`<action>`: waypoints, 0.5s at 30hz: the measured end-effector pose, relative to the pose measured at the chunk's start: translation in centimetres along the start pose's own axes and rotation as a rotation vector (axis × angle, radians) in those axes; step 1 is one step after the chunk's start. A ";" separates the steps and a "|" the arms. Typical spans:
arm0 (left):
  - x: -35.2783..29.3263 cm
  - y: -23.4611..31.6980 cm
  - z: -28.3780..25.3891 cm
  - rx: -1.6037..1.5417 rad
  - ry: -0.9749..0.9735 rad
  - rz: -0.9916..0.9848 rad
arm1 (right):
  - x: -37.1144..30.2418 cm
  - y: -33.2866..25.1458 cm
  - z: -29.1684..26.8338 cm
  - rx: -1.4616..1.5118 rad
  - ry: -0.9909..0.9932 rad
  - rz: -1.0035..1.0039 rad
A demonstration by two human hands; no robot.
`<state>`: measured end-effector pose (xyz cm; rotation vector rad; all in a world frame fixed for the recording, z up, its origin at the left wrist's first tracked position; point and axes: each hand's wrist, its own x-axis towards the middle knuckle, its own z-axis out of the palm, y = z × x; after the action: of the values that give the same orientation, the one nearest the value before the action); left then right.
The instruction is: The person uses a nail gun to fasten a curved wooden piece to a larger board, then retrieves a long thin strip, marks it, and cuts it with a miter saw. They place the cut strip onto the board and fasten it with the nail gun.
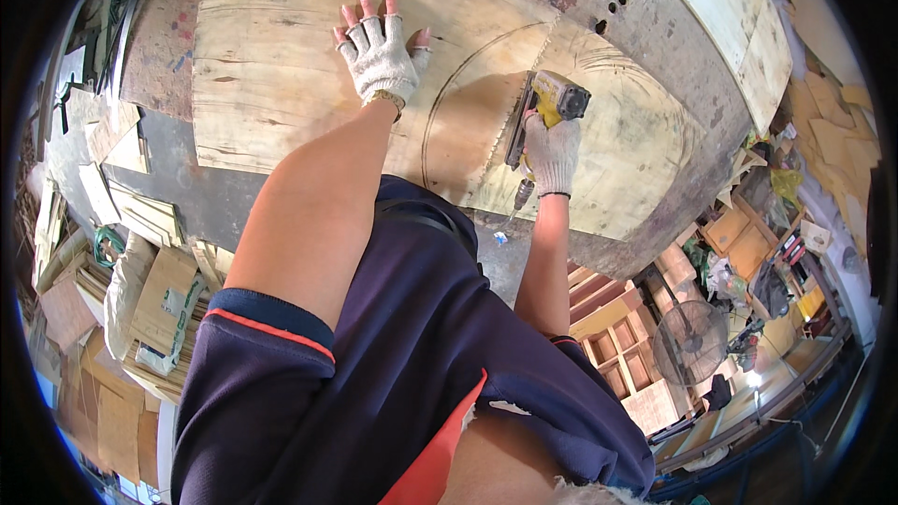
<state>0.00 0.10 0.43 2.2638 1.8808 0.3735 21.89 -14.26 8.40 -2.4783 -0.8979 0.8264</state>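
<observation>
My left hand (382,56), in a white fingerless knit glove, lies flat on a pale plywood sheet (281,56) with its fingers spread. My right hand (552,150), gloved the same way, is wrapped round the handle of a yellow and black nail gun (559,96). The tool's long dark magazine lies along a jagged seam between two plywood pieces, and a metal hose fitting (524,194) hangs below the handle. A curved dark line (432,112) runs across the wood between my hands. Whether the nose touches the plywood I cannot tell.
The plywood rests on a worn, stained table (159,84). Another pale panel (720,9) lies at the far right. Wood offcuts (145,210) are piled at the left. A round fan (690,341) and wooden compartments (622,346) stand at the lower right.
</observation>
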 end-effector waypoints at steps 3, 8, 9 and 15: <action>-0.1 0.0 -0.1 -0.014 -0.021 -0.004 | 0.6 -1.8 -1.3 0.039 -0.046 0.025; 0.0 0.0 -0.1 -0.015 -0.025 -0.007 | 2.9 -5.3 -3.5 0.370 -0.047 0.139; 0.0 -0.1 -0.1 -0.014 -0.028 -0.009 | 4.1 -5.8 -3.5 0.422 -0.033 0.091; -0.1 0.0 0.0 -0.020 -0.014 -0.016 | 8.1 -6.6 -3.7 0.486 -0.113 0.032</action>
<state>0.01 0.01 0.44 2.2318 1.8783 0.3714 26.38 -4.54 11.43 -2.0433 -0.6032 1.0598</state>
